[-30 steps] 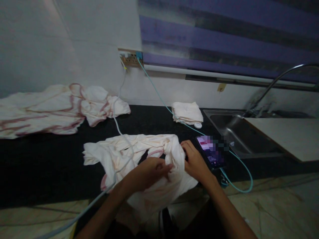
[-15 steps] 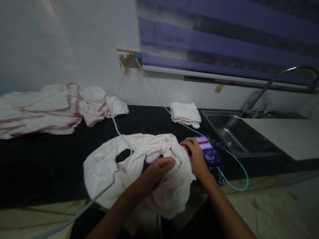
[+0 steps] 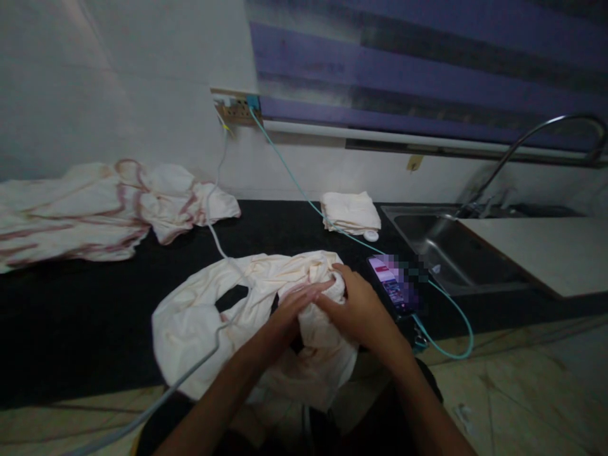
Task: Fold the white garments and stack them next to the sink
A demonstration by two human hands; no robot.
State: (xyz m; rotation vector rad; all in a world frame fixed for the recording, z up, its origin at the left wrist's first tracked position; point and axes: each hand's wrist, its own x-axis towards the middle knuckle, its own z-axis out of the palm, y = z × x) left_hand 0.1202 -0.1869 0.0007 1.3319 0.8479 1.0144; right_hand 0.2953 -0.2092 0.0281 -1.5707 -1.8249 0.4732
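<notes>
Now both the left hand and right hand grip the crumpled cloth beneath them.

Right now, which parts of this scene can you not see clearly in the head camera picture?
- Phone screen: pixelated, unreadable.
- Left hand fingertips: partly covered by the right hand; its grip on the cream garment is unclear.
- Pile of cloth: cut off by the left edge.
- Sink: a pale board hides its right part.
</notes>
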